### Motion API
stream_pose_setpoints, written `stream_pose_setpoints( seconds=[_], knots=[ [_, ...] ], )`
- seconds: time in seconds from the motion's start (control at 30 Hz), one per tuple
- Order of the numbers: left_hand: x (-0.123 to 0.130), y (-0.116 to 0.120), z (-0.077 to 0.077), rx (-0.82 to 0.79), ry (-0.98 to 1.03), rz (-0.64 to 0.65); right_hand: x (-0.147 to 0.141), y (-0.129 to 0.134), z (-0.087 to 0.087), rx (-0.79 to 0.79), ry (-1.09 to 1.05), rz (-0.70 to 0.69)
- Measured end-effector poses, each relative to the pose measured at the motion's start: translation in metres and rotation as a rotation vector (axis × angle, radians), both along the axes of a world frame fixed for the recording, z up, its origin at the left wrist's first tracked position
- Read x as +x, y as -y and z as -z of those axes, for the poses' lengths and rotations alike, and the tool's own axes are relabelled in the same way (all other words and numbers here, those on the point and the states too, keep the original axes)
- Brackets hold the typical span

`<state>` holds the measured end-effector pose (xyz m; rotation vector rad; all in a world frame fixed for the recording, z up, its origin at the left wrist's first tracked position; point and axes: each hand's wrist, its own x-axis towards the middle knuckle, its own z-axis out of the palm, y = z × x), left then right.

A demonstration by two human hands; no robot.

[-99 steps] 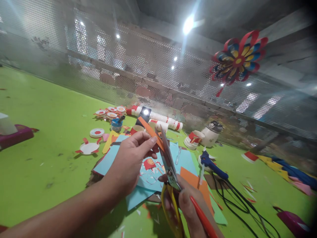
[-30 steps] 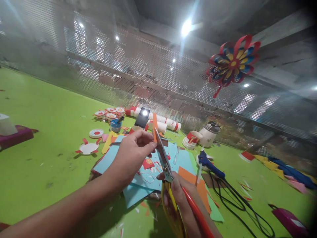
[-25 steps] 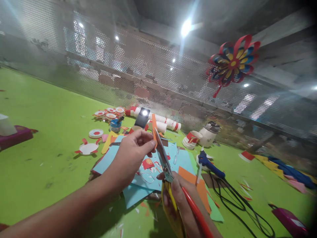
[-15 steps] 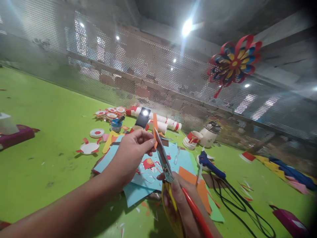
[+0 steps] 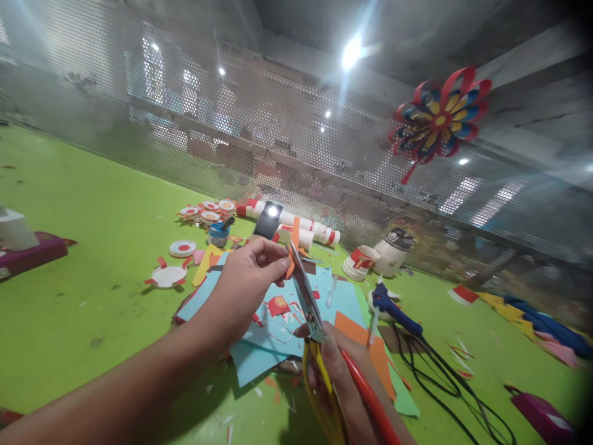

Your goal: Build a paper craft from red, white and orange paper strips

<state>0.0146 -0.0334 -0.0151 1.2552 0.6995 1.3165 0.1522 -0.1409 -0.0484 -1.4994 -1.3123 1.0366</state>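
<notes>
Between the thumb and fingers of my left hand [image 5: 252, 275] is a narrow orange paper strip [image 5: 295, 232], held upright. My right hand [image 5: 345, 377] grips scissors [image 5: 306, 296] with one yellow handle and one red handle. The blade tips touch the strip's edge beside my left fingertips; the blades look nearly closed. Beneath my hands lie light blue paper sheets [image 5: 257, 364] with red and white scraps and a small red piece with a gold print [image 5: 278, 305]. A red pen-like stick is not separable from the red handle.
A blue glue gun [image 5: 396, 312] with a black cord lies to the right by orange paper [image 5: 361, 340]. Behind stand a lit phone [image 5: 267, 219], white-and-red paper tubes [image 5: 319, 232], a paper cup [image 5: 359, 262] and a white jar [image 5: 393, 252]. Paper discs [image 5: 169, 275] lie left.
The top of the orange strip has tilted slightly to the right. Both hands stay almost in place, with the scissors still at the strip.
</notes>
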Motion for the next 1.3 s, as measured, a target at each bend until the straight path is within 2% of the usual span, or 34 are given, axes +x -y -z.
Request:
stream_pose_setpoints(
  seconds=[0.13,0.67,1.0,1.23,1.3],
  knots=[
    [0.000,0.000,0.000,-0.011,0.003,-0.001,0.002,-0.001,0.002,-0.001,-0.010,-0.032],
    [0.000,0.002,-0.004,-0.024,-0.020,-0.029,-0.005,0.002,-0.004,-0.002,-0.109,-0.013],
    [0.001,0.003,-0.004,-0.044,0.000,-0.015,-0.003,0.002,-0.005,-0.018,-0.051,-0.007],
    [-0.007,-0.013,-0.002,-0.071,0.067,-0.044,0.001,0.003,-0.002,-0.019,-0.008,-0.052],
    [-0.009,-0.018,-0.003,-0.111,0.076,-0.015,0.001,0.004,-0.001,0.009,0.013,-0.079]
  ],
)
